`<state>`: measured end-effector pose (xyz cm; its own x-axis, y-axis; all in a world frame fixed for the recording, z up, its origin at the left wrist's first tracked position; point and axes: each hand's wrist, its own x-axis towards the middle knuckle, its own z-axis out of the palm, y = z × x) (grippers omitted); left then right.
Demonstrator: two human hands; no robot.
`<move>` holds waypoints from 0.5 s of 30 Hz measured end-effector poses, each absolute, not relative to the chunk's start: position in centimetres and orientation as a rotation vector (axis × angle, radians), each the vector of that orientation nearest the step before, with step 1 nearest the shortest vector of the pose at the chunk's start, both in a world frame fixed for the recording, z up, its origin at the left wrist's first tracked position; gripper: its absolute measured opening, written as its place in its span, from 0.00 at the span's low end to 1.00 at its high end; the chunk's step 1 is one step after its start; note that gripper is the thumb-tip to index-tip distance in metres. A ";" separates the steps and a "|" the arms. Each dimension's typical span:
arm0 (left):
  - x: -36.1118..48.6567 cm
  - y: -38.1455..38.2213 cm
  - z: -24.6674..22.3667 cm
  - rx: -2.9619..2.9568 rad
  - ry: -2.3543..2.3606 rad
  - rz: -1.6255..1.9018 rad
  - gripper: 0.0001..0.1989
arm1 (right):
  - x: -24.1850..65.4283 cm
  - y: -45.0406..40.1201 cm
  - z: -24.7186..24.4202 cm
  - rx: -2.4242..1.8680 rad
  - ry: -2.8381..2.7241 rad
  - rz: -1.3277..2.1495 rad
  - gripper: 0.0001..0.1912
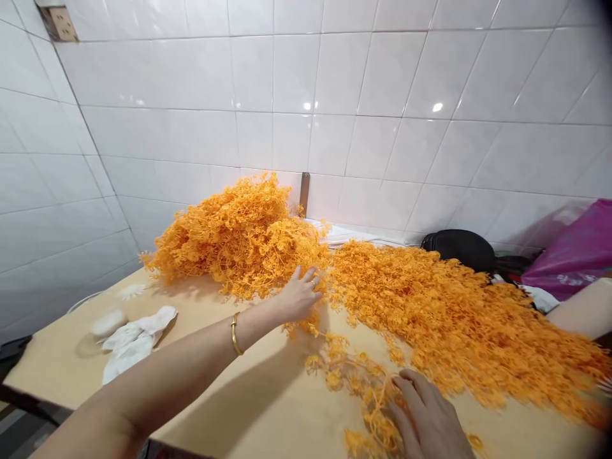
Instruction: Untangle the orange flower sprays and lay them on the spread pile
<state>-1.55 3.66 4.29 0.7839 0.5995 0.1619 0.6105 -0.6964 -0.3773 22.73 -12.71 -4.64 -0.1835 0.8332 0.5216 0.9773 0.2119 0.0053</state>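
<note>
While the left hand (302,296) spreads wide at the edge of the orange heap (234,236), the right hand (423,414) curls around a loose sprig (377,414) on the surface (306,424), presumably to steady it.

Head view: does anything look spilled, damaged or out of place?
Nothing looks clearly spilled or damaged. Mildly odd is the white cloth on the left of the table: it lies crumpled, apart from the orange sprigs.
</note>
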 end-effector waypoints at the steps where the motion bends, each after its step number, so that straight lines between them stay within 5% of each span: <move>1: -1.8 3.8 3.8 -2.570 -0.942 -0.017 0.21 | 22.8 -12.3 -4.7 -1.688 -2.074 -0.449 0.12; 7: -3.2 4.4 2.7 -2.542 -1.108 0.002 0.28 | 21.1 -10.5 -2.8 -1.668 -2.001 -0.150 0.12; 15: -5.2 7.4 2.3 -2.394 -1.235 -0.092 0.10 | 23.8 -12.6 -2.7 -1.733 -1.868 -0.093 0.13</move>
<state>-5.17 7.38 2.25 0.5985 0.7592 0.2559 0.7888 -0.5026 -0.3537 23.78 -12.58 -2.72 0.0153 0.8908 0.4541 0.9314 0.1524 -0.3304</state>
